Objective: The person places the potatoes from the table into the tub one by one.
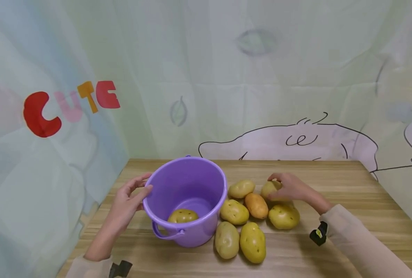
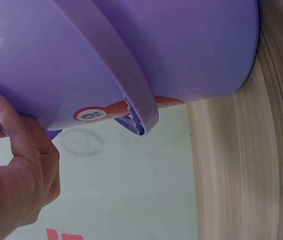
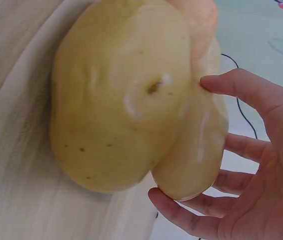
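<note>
A purple bucket (image 1: pixel 200 233) stands on the wooden table, tilted mouth towards me, with one potato (image 1: pixel 183 216) at its bottom. My left hand (image 1: pixel 127 200) grips the bucket's rim at its left side, thumb over the edge and fingers outside. To the right of the bucket, my right hand (image 1: pixel 291 187) curls round a pale potato (image 1: pixel 270 188) at the back of a loose group. In the right wrist view, thumb and fingers span that potato (image 3: pixel 196 155), behind a larger yellow potato (image 3: pixel 116 100). Whether it still touches the table cannot be told.
Between bucket and right hand lie several potatoes, among them an orange-brown one (image 1: pixel 256 205) and a yellow one (image 1: pixel 252 243) nearest me. The bucket's handle (image 1: pixel 165 233) hangs down its near side. A printed cloth (image 1: pixel 192 77) hangs behind the table (image 1: pixel 348 185).
</note>
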Available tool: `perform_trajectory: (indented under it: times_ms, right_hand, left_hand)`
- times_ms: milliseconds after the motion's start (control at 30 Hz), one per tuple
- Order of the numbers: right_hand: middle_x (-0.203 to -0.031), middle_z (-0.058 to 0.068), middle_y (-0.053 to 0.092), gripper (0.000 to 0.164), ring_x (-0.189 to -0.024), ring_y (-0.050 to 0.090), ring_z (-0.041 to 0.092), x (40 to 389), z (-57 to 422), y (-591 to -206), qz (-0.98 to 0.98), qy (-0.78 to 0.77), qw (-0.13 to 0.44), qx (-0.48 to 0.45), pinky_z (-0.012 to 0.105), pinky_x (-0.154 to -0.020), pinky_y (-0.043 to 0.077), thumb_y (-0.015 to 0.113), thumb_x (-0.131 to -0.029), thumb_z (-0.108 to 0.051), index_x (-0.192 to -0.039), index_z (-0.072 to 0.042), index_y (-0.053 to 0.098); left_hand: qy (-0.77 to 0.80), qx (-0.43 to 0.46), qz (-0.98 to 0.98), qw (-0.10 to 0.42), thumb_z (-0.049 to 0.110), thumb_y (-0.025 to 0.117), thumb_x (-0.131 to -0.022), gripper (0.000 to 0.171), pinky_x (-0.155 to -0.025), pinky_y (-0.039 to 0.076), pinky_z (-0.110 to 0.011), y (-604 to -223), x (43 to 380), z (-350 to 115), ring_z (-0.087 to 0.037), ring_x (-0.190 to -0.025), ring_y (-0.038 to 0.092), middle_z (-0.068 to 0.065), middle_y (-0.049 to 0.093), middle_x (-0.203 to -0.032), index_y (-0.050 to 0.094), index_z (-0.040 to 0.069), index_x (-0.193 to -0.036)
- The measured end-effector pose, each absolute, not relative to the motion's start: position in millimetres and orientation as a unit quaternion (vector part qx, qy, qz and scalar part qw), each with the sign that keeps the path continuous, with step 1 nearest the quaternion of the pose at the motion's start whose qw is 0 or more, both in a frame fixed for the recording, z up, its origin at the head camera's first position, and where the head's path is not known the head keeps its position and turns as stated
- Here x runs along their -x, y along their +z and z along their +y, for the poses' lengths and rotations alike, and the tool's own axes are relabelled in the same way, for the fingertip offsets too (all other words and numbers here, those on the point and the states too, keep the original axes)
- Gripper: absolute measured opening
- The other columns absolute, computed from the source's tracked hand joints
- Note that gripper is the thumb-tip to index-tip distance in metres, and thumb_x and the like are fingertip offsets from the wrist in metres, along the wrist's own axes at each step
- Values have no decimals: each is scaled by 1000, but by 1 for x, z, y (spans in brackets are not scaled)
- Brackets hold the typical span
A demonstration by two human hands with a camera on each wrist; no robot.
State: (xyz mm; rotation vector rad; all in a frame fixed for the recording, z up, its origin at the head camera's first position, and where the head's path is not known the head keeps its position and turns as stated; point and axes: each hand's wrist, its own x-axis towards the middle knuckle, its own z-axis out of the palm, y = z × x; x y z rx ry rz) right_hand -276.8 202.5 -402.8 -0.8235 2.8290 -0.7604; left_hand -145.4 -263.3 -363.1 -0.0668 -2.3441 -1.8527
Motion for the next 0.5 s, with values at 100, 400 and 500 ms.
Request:
perform_trajectory:
  times_ms: [100, 400, 500]
  right_hand:
    - [-117, 29, 63, 51, -110, 57, 48, 276, 202, -397, 926, -255, 51, 272, 60, -90, 52, 81, -78, -31, -116, 0, 66]
    - [-115, 26, 64, 53, -105, 59, 42, 270, 199, -383, 925, -266, 34, 268, 55, -82, 55, 82, -80, -35, -117, -2, 65]
    - [-115, 25, 64, 54, -104, 60, 40, 270, 198, -377, 926, -264, 31, 269, 53, -80, 56, 81, -81, -38, -117, -2, 66]
  left_hand:
    - [-618, 23, -782, 77, 17, 59, -103, 47, -66, 63, -30, -363, 145, -264, -19, -74, 70, -20, 48, -123, 47, 0, -144]
    - [-616, 26, -783, 81, 17, 59, -102, 47, -66, 63, -31, -363, 146, -264, -19, -75, 70, -19, 48, -123, 47, -1, -144]
    - [-617, 26, -782, 81, 17, 59, -102, 46, -66, 63, -32, -364, 146, -264, -19, -75, 70, -19, 48, -122, 47, 0, -144]
